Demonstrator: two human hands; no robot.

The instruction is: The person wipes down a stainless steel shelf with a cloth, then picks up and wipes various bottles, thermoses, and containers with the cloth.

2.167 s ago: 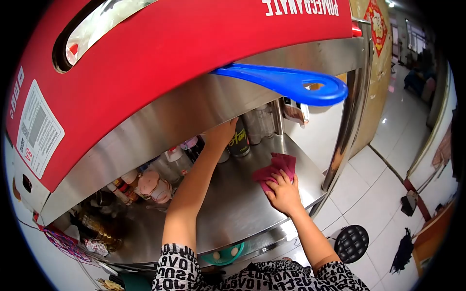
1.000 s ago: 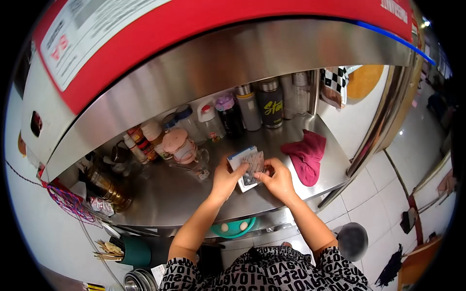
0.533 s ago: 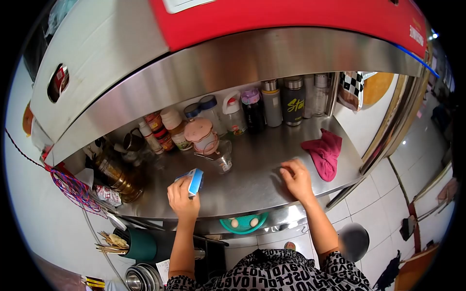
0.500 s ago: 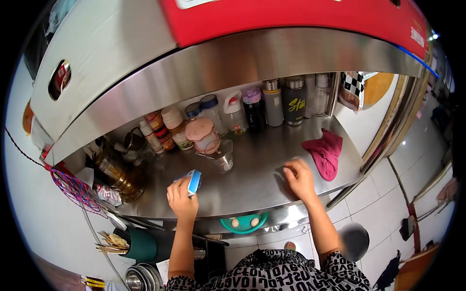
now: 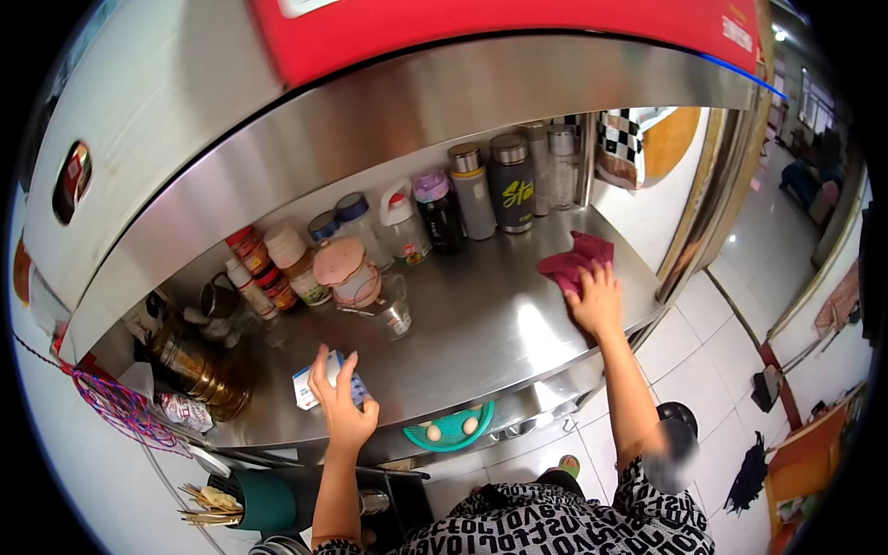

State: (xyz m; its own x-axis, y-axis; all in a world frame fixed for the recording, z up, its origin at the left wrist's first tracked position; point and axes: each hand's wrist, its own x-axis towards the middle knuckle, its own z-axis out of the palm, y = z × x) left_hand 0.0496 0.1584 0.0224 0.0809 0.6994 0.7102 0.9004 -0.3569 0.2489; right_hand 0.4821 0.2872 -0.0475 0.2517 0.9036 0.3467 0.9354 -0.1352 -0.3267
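A small blue-and-white box point(image 5: 303, 390) lies on the steel counter point(image 5: 462, 342) at the front left. Over it is my left hand point(image 5: 348, 413), its fingers spread and partly covering the box; whether the fingertips touch it I cannot tell. My right hand point(image 5: 597, 308) rests with fingers outstretched on a crumpled dark pink cloth point(image 5: 566, 264) near the counter's right end. Between the hands and farther back stand a clear plastic cup point(image 5: 397, 310) and a container with a pink lid point(image 5: 342, 263).
Several bottles line the back, among them a dark flask point(image 5: 511, 190) and a grey flask point(image 5: 474, 199). Amber glassware point(image 5: 199, 370) stands at the left. Below the counter's front edge, a green basket point(image 5: 453, 439) holds eggs. A dark green holder point(image 5: 268, 499) contains chopsticks.
My left hand has lowered the box to the counter and spread its fingers. My right hand has moved right, onto the pink cloth. The camera view has shifted to the right.
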